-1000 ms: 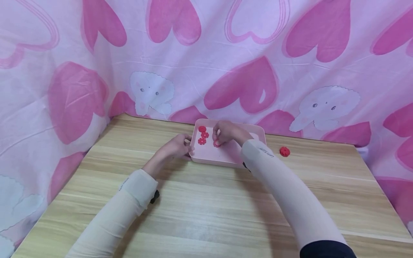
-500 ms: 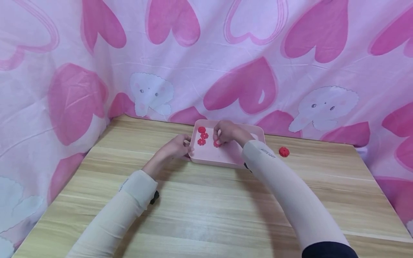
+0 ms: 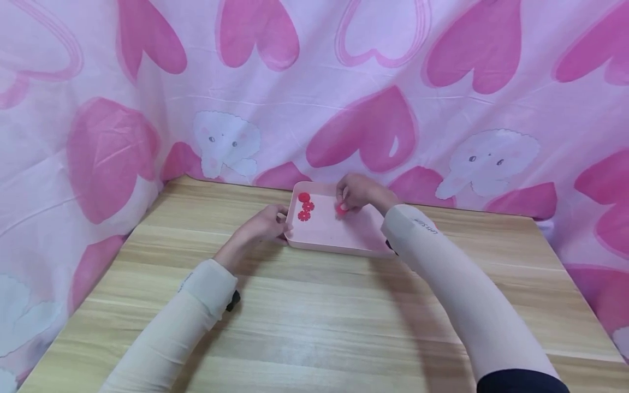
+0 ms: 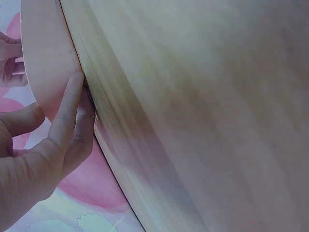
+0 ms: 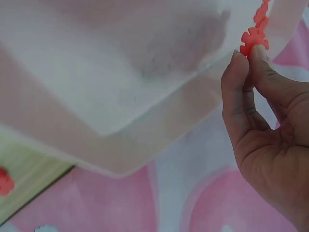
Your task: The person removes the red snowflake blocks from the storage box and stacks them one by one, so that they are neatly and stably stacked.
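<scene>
The pink tray [image 3: 329, 250] lies on the wooden table near the curtain. At its left end my left hand [image 3: 267, 222] holds the wall, thumb at the rim and fingers [image 4: 67, 111] against the outside. Over the tray, my right hand [image 3: 361, 192] pinches a red notched plastic disc [image 5: 254, 40] between thumb and fingertips. In the tray's left part lie a few more red discs [image 3: 304, 216], close together, the rear one [image 3: 304, 197] looking thicker, like a stack. The tray's right end is partly hidden by my right forearm.
On the table [image 3: 304, 322], right of the tray, another red disc [image 5: 5, 182] shows at the edge of the right wrist view; in the head view the sleeve mostly covers it. A pink heart-print curtain [image 3: 285, 125] hangs behind and at the sides.
My right hand has lifted and moved slightly right with the disc in its fingertips. The left hand stays at the tray's left end. The view has shifted slightly.
</scene>
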`<move>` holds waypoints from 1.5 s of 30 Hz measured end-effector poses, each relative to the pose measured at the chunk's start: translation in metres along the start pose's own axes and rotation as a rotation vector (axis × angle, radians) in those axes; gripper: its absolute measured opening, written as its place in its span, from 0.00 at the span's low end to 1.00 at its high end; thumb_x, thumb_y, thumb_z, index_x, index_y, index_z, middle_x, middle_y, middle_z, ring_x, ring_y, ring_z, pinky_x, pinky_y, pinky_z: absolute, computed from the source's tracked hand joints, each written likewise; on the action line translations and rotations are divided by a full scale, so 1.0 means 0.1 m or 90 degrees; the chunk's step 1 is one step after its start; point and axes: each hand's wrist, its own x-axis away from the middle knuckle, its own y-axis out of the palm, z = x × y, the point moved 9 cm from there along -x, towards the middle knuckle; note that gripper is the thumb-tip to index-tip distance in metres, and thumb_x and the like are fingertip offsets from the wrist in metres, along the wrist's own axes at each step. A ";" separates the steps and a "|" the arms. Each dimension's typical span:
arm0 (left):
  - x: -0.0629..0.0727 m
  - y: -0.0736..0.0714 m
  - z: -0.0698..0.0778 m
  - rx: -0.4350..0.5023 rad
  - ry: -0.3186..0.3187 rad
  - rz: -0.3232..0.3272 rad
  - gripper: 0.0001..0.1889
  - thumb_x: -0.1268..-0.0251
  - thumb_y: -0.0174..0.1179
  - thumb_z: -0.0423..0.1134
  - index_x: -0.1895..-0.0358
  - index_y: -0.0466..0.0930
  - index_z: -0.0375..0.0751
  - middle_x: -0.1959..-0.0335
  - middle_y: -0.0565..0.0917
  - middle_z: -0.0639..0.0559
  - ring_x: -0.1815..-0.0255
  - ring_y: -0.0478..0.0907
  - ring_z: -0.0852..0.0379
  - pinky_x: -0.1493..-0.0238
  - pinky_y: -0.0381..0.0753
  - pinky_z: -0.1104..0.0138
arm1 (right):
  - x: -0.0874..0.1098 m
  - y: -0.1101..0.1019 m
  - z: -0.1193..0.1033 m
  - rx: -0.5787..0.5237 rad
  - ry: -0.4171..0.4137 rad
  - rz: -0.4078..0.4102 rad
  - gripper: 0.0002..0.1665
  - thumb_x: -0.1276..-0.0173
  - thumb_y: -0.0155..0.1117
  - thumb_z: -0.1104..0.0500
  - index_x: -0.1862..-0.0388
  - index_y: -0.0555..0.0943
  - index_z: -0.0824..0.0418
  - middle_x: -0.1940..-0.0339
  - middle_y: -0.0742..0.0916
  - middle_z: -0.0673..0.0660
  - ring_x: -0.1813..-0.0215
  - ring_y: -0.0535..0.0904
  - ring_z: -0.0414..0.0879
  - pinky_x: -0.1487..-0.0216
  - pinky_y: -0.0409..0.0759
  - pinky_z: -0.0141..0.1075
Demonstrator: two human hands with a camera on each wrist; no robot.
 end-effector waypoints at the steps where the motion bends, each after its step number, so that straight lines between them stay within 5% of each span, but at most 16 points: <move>1: 0.00 0.00 0.00 -0.002 -0.002 -0.001 0.26 0.18 0.52 0.26 0.22 0.63 0.28 0.37 0.79 0.30 0.48 0.86 0.44 0.43 0.94 0.56 | 0.02 -0.03 0.02 -0.006 0.000 0.002 0.05 0.30 0.72 0.71 0.62 0.83 0.66 0.63 0.87 0.59 0.67 0.84 0.45 0.60 0.94 0.37; 17: -0.01 -0.01 -0.05 -0.010 -0.003 0.001 0.25 0.17 0.50 0.26 0.21 0.63 0.27 0.40 0.79 0.29 0.48 0.85 0.45 0.43 0.94 0.57 | 0.44 -0.41 0.60 -0.042 0.058 0.032 0.04 0.28 0.70 0.71 0.58 0.82 0.68 0.57 0.89 0.64 0.62 0.85 0.50 0.59 0.94 0.39; 24: 0.00 0.00 -0.04 -0.003 0.006 -0.007 0.25 0.17 0.51 0.27 0.22 0.63 0.26 0.42 0.79 0.30 0.51 0.85 0.47 0.42 0.94 0.57 | 0.69 -0.52 1.01 -0.052 0.071 0.001 0.06 0.29 0.71 0.70 0.59 0.81 0.69 0.65 0.86 0.60 0.67 0.83 0.47 0.63 0.92 0.37; 35: -0.02 -0.01 -0.06 -0.012 -0.001 -0.010 0.26 0.17 0.51 0.27 0.21 0.62 0.27 0.35 0.77 0.28 0.45 0.85 0.43 0.45 0.95 0.58 | 0.98 -0.45 1.62 -0.072 0.142 -0.045 0.03 0.28 0.68 0.72 0.61 0.81 0.70 0.67 0.83 0.57 0.69 0.80 0.43 0.65 0.90 0.33; 45: -0.03 0.01 0.00 -0.004 0.005 -0.013 0.27 0.17 0.52 0.26 0.21 0.62 0.26 0.36 0.79 0.26 0.43 0.86 0.41 0.44 0.94 0.57 | 1.07 -0.36 1.88 -0.070 0.156 -0.031 0.04 0.29 0.69 0.71 0.60 0.81 0.71 0.57 0.83 0.64 0.64 0.79 0.46 0.64 0.87 0.35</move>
